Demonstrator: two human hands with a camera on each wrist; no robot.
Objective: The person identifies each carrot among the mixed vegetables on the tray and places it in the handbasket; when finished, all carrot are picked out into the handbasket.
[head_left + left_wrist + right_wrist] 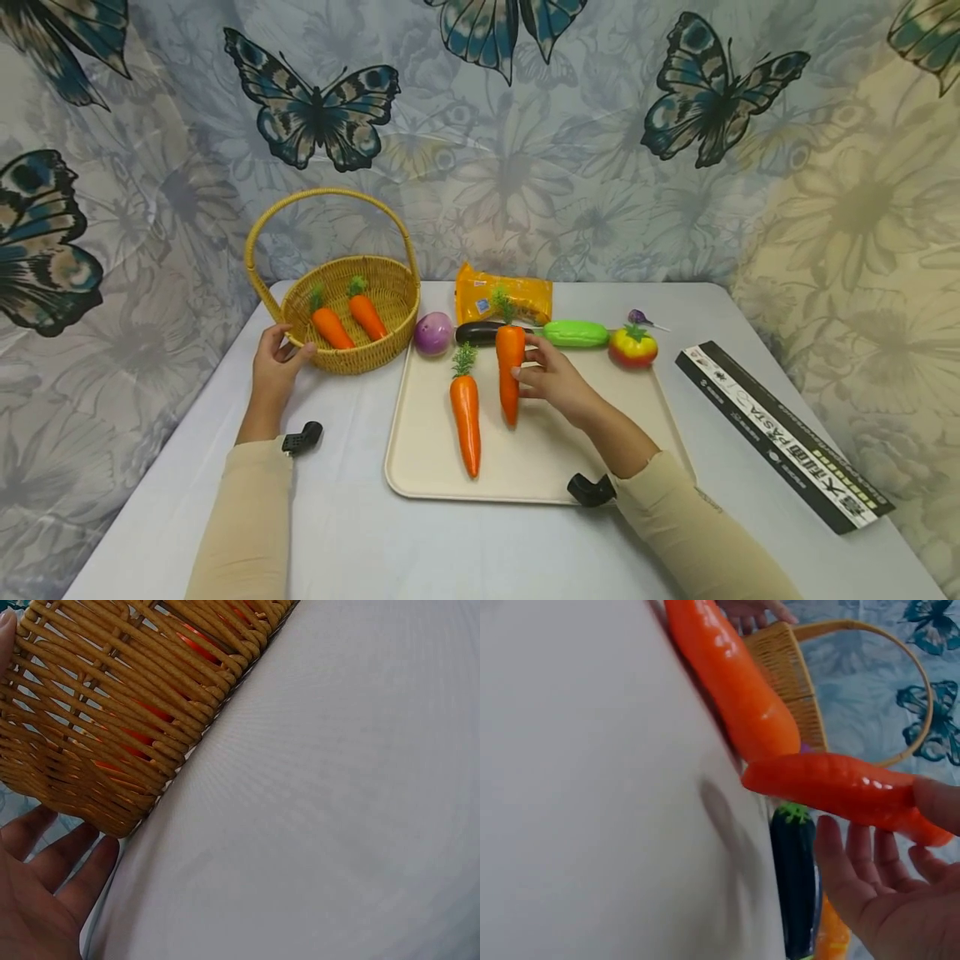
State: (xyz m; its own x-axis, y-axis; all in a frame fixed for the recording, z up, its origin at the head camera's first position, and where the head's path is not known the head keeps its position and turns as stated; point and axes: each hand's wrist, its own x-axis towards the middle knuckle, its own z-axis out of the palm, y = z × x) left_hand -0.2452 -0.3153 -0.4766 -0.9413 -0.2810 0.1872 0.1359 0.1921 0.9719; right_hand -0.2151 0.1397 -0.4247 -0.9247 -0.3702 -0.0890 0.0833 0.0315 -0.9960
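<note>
My right hand [558, 383] holds an orange toy carrot [511, 367] with a green top, thumb on one side and fingers on the other, over the cream tray [420, 479]. The right wrist view shows this carrot [832, 784] raised off the tray, its tip free. A second carrot [466, 421] lies on the tray to its left. My left hand [273, 375] touches the near left side of the wicker basket [360, 360]; its fairly straight fingers [86, 877] rest against the woven wall in the left wrist view. Two carrots [366, 317] lie inside the basket.
Along the tray's far edge are a purple onion [433, 334], an eggplant [476, 333], a green cucumber-like vegetable [576, 334] and a red-yellow fruit [633, 347]. Behind them lie an orange packet [472, 292] and a small purple item [637, 317]. A long pasta box [780, 433] lies right.
</note>
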